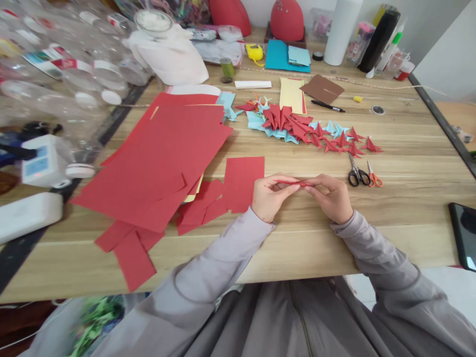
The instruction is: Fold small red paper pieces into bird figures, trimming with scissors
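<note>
Both my hands pinch a small folded piece of red paper (293, 182), held edge-on just above the wooden table (409, 158). My left hand (268, 197) grips its left end and my right hand (332, 198) grips its right end, fingers closed on it. A red paper square (242, 182) lies flat just left of my left hand. Beyond my hands, a spread of finished red and blue folded paper shapes (301, 128) lies across the middle of the table.
A big pile of red paper sheets (163, 153) covers the left side. Two scissors (359, 174) lie right of my hands, a dark tablet (464, 233) at the right edge. A pen (327, 105), brown card, yellow sheet, blue paper and bottles stand further back.
</note>
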Tool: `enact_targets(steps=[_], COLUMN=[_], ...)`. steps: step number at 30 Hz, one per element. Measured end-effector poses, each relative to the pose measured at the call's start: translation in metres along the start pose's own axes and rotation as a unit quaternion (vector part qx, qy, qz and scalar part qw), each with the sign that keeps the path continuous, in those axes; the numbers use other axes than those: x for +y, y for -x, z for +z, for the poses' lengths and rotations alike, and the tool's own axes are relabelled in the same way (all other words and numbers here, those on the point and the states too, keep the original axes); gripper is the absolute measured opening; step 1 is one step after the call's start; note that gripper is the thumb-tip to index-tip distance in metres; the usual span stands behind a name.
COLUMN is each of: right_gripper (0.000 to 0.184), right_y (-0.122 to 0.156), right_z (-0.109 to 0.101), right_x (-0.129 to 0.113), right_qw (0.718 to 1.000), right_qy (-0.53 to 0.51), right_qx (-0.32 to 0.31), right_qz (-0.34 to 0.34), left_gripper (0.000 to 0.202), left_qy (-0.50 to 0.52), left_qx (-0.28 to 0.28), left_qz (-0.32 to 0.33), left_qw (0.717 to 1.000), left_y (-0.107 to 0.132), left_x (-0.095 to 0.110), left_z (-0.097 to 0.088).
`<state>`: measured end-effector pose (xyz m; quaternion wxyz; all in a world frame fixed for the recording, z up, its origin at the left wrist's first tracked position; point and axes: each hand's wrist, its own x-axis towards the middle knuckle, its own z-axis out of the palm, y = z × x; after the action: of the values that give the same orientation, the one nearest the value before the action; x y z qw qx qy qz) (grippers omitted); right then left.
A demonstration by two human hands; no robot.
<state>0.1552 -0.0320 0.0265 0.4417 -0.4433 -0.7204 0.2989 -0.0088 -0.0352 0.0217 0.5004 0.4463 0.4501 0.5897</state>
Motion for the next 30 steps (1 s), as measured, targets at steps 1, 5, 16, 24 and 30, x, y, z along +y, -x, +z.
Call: enact_targets(steps=[1, 5, 16, 24, 30], right_gripper=[0.013, 0.014, 0.019, 0.013, 0.017], right_y=[0.000, 0.000, 0.002, 0.002, 0.002], right_z=[0.000, 0.001, 0.002, 0.003, 0.003], right_x=[0.000, 0.001, 0.001, -0.002, 0.001], right_qw=[1.000, 1.000, 1.000, 0.999, 0.998], right_qy=[-0.001, -0.002, -0.026, -0.041, -0.049], right_qx=[0.001, 0.007, 0.007, 0.019, 0.015], right_qz=[0.000, -0.006, 0.007, 0.016, 0.020], left_gripper=[0.021, 0.022, 0.021, 0.021, 0.023], left_qy=[0.001, 0.002, 0.024, 0.044, 0.059], left_qx=[0.001, 0.000, -0.001, -0.019, -0.019], left_qz=[-0.004, -0.008, -0.008, -0.026, -0.036], left_qw=[1.000, 1.000, 1.000, 0.999, 0.997], left_y=[0.000, 0.001, -0.001, 0.001, 0.000], left_x=[0.000, 0.000, -0.009, -0.007, -0.010], left_z=[0.000, 0.000, -0.002, 0.000, -0.001])
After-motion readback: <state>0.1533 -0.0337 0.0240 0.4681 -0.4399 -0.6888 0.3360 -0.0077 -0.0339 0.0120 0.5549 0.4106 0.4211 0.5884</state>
